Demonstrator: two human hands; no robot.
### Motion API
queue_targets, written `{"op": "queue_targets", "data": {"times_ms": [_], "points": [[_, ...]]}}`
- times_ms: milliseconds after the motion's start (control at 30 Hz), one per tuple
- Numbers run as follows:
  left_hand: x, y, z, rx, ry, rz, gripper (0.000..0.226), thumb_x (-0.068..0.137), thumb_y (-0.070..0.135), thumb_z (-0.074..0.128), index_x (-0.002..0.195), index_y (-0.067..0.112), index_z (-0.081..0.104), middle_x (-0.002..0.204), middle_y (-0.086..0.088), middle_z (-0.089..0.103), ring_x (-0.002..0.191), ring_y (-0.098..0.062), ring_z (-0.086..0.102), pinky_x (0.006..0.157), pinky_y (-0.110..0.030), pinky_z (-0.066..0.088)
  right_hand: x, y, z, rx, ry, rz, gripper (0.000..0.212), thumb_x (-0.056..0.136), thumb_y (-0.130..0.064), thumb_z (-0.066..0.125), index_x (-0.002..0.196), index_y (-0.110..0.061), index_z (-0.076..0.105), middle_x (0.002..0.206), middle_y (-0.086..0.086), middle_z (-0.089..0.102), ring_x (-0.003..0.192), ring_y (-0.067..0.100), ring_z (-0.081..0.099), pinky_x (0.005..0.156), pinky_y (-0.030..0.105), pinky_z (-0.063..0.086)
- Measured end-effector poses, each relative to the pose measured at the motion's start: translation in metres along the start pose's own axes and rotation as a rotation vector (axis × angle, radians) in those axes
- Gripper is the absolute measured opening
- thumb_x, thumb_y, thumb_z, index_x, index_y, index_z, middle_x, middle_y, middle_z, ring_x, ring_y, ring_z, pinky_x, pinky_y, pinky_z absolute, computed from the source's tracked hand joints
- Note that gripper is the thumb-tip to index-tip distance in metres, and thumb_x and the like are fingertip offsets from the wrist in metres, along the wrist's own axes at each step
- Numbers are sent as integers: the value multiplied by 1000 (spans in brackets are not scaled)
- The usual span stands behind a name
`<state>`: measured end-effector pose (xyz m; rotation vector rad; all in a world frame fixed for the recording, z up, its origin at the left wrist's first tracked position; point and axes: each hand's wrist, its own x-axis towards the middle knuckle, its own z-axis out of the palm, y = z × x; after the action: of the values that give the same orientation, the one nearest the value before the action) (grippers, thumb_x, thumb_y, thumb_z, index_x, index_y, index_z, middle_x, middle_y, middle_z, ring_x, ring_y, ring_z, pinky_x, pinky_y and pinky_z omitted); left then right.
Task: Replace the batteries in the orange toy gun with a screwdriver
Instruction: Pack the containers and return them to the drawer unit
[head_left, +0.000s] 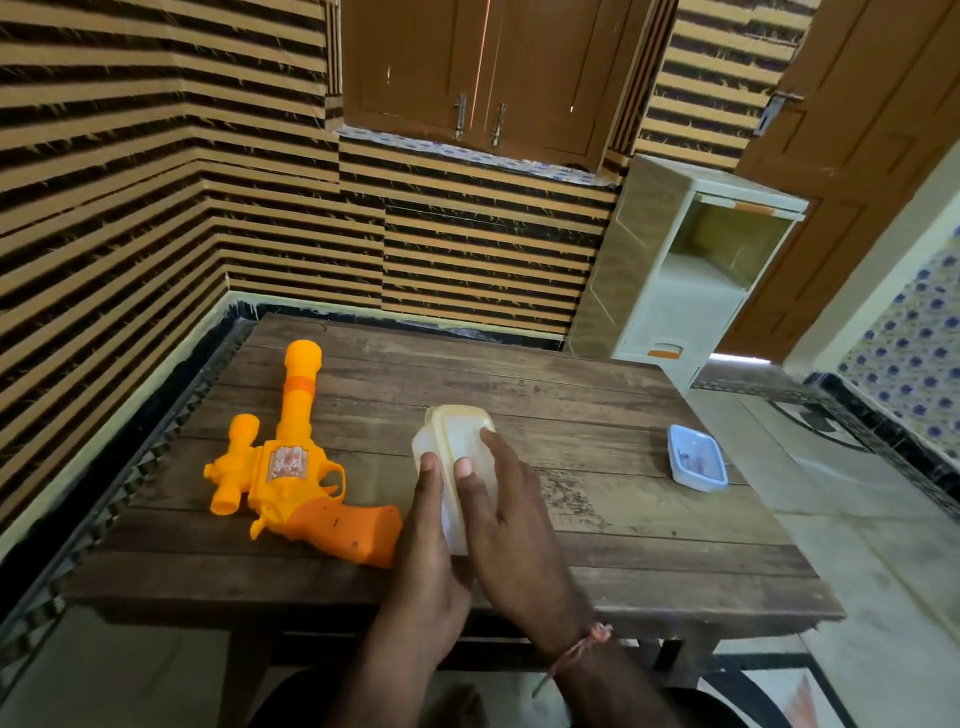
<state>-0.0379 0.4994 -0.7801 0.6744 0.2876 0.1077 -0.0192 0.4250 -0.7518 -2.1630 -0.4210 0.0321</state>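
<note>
Both hands grip a white lidded box (457, 467) above the table's (597, 415) middle: left hand (431, 545) curls round its side, right hand (511, 514) presses fingers on the lid, likely to open it. The gun (291, 467) lies untouched near the left edge, grip toward the front; a blue box (697, 457) sits at the right edge.

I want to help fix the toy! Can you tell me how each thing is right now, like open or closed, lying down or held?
orange toy gun: lying flat on the wooden table, untouched.
white box: lid on, tilted, held in both hands.
left hand: grips the box's side.
right hand: fingers curled over the lid.
blue container: resting on the table, apart from everything.
wall cupboard: doors shut.
</note>
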Motion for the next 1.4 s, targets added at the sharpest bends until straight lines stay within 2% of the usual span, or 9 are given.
{"op": "queue_targets", "data": {"times_ms": [133, 300, 500, 667, 833, 967, 1100, 1233, 1400], "points": [[-1, 0, 0, 58, 10, 40, 61, 89, 57, 47, 130, 15, 62, 128, -9, 67, 122, -22, 62, 110, -43, 39, -4, 2, 6, -87, 24, -21, 77, 86, -77, 14, 151, -37, 21, 145, 2, 38, 132, 13, 36, 105, 33, 36], [-1, 0, 1, 222, -9, 49, 74, 80, 72, 45, 130, 19, 63, 123, -8, 70, 120, -24, 62, 113, -59, 33, -4, 2, -5, -56, 71, -21, 73, 87, -71, 26, 150, -34, 28, 140, -1, 41, 119, 3, 36, 91, 16, 28], [3, 11, 12, 406, 186, 265, 87, 67, 90, 49, 108, 16, 70, 105, -10, 74, 103, -30, 69, 94, -50, 53, -4, 11, -6, -215, 200, -103, 74, 76, -74, 43, 139, -35, 38, 123, -8, 45, 113, 8, 45, 91, 25, 40], [8, 14, 5, 564, 367, 289, 44, 102, 46, 36, 77, 18, 60, 75, 3, 65, 69, -12, 62, 56, -24, 48, 3, 17, -7, 220, 203, 92, 46, 93, -65, 35, 123, -32, 47, 100, -8, 64, 93, 6, 64, 82, 33, 54], [11, 2, 2, 746, 378, 291, 44, 103, 44, 35, 72, 21, 57, 76, 1, 63, 72, -17, 59, 72, -37, 48, 11, 33, -8, 169, 156, 306, 70, 98, -58, 23, 84, -8, 69, 82, 6, 72, 79, 21, 69, 78, 44, 56], [17, -8, 4, 801, 381, 286, 44, 102, 47, 38, 75, 19, 60, 86, -6, 69, 83, -28, 63, 77, -38, 51, 12, 46, -10, 143, 216, 319, 69, 98, -57, 24, 87, -6, 69, 88, 10, 72, 84, 25, 68, 81, 46, 55], [22, -18, 11, 810, 270, 227, 47, 98, 52, 46, 71, 18, 63, 70, 7, 67, 73, -18, 63, 70, -32, 53, 23, 67, -31, 85, 294, 351, 64, 100, -52, 28, 86, -4, 69, 88, 16, 71, 85, 32, 67, 78, 44, 54], [16, -21, 13, 835, 180, 302, 35, 98, 48, 45, 105, 23, 70, 108, 1, 72, 105, -16, 65, 95, -43, 51, 58, 107, -73, -51, 419, 555, 52, 102, -47, 34, 112, -3, 59, 116, 21, 64, 107, 37, 59, 83, 33, 41], [11, -19, 27, 828, 109, 265, 36, 79, 63, 39, 84, 37, 63, 95, 9, 70, 94, -11, 66, 89, -42, 54, 98, 142, -97, -365, 333, 618, 48, 101, -41, 37, 113, -1, 59, 115, 21, 66, 105, 35, 63, 87, 36, 48]]}}
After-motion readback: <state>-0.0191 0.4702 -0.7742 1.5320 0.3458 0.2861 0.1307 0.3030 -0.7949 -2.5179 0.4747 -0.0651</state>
